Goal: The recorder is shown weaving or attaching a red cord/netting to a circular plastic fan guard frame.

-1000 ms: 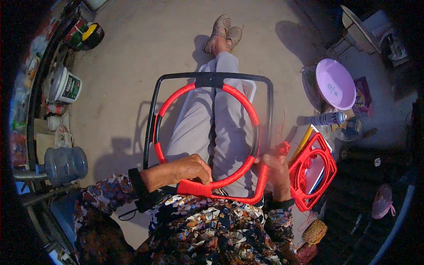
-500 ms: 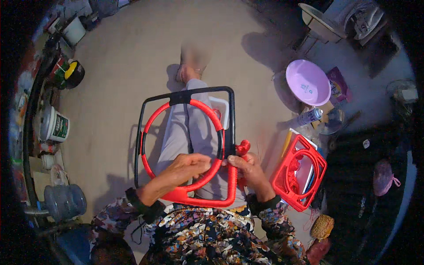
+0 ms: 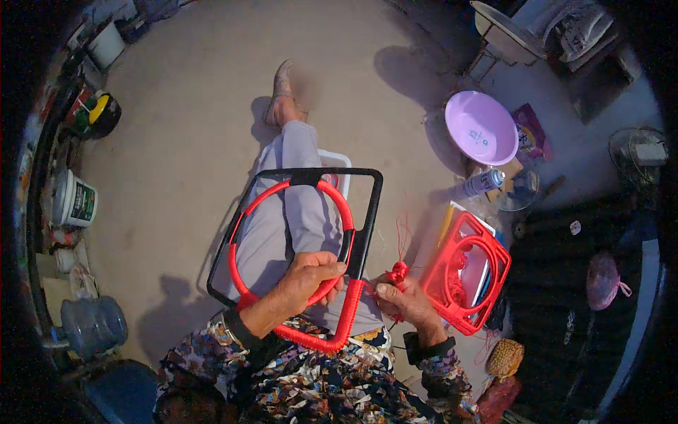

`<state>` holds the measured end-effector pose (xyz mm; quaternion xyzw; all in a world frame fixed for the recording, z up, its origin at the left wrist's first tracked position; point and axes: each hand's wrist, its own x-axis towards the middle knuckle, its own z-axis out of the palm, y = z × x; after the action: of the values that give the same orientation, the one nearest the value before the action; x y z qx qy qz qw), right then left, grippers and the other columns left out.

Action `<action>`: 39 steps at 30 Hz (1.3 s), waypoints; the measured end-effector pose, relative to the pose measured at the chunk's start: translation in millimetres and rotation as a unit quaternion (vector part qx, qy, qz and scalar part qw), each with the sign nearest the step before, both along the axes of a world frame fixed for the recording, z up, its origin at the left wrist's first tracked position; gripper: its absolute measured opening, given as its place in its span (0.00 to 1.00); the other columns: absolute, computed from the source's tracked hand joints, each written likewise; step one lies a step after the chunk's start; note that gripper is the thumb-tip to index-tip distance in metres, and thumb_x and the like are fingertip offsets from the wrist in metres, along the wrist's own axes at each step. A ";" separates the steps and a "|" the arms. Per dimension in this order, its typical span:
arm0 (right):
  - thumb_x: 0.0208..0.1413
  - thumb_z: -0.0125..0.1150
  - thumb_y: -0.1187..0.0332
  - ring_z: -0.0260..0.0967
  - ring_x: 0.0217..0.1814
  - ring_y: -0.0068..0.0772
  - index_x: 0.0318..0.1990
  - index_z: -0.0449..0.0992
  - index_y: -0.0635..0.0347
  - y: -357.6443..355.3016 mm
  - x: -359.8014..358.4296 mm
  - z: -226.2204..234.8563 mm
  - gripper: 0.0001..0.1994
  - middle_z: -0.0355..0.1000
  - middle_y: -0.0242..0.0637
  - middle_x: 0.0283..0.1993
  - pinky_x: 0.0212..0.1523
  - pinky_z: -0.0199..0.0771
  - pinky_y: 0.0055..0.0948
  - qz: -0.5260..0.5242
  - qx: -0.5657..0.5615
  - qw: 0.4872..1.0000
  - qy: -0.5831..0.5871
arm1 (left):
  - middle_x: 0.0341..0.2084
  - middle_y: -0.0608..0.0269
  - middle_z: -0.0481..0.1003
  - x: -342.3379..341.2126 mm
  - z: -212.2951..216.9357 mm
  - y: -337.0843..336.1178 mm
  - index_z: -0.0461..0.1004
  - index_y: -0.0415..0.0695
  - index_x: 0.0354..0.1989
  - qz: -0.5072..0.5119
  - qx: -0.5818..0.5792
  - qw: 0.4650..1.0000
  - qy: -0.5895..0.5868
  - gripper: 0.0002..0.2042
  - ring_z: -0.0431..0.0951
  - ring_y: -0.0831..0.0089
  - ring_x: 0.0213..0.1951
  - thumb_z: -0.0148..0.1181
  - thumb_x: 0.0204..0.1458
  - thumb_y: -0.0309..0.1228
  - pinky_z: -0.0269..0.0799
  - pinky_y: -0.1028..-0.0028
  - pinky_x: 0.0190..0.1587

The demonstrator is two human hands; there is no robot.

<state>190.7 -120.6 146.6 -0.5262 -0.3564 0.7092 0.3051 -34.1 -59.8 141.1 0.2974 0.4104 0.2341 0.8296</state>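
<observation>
A rectangular black frame (image 3: 369,226) with a round inner ring (image 3: 236,265) rests over my lap. Red cord wraps most of the ring and the frame's near part, while the far bars are bare black. My left hand (image 3: 300,286) is closed around the ring's right side, thumb on top. Just right of the frame, my right hand (image 3: 409,302) is closed on a small bundle of red cord (image 3: 399,271). Loose strands rise from the bundle, and some cord appears to run toward the frame's wrapped right bar.
To my right, a red frame with a ring (image 3: 498,279) lies on a container holding red material. Beyond it are a spray can (image 3: 480,184) and a purple basin (image 3: 482,128). A white tub (image 3: 76,200) and a clear water bottle (image 3: 95,326) stand at left.
My right hand has moved away from the frame's right bar, taking the cord bundle rightward. My left hand has shifted right and gripped the ring. The frame has tilted.
</observation>
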 end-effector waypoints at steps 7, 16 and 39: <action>0.53 0.59 0.61 0.57 0.22 0.16 0.29 0.71 0.59 -17.7 -9.9 2.9 0.11 0.63 0.24 0.23 0.22 0.56 0.19 -0.030 -0.059 0.996 0.055 | 0.16 0.62 0.71 0.5 11.3 -2.0 0.68 0.41 0.26 -0.031 -0.057 0.998 -0.016 0.13 0.69 0.78 0.13 0.50 0.55 0.39 0.62 0.80 0.15; 0.50 0.58 0.67 0.54 0.20 0.18 0.22 0.65 0.58 -6.5 -21.0 -2.2 0.10 0.58 0.27 0.18 0.20 0.52 0.19 -0.075 -0.093 0.989 0.089 | 0.15 0.62 0.69 -10.3 30.8 -8.5 0.67 0.41 0.31 0.002 -0.030 0.999 -0.035 0.07 0.68 0.75 0.15 0.52 0.53 0.32 0.61 0.80 0.17; 0.63 0.41 0.59 0.45 0.18 0.16 0.37 0.65 0.55 6.6 113.0 61.0 0.11 0.47 0.22 0.19 0.19 0.54 0.18 -0.412 0.206 0.878 0.127 | 0.13 0.70 0.63 -25.3 33.0 14.7 0.66 0.42 0.27 -0.034 -0.005 0.999 -0.036 0.07 0.60 0.83 0.13 0.59 0.47 0.28 0.51 0.80 0.13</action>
<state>303.7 -114.0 207.6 -0.4559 -0.2038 0.4905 0.7142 -59.3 -45.1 174.1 0.2986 0.3709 0.2147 0.8528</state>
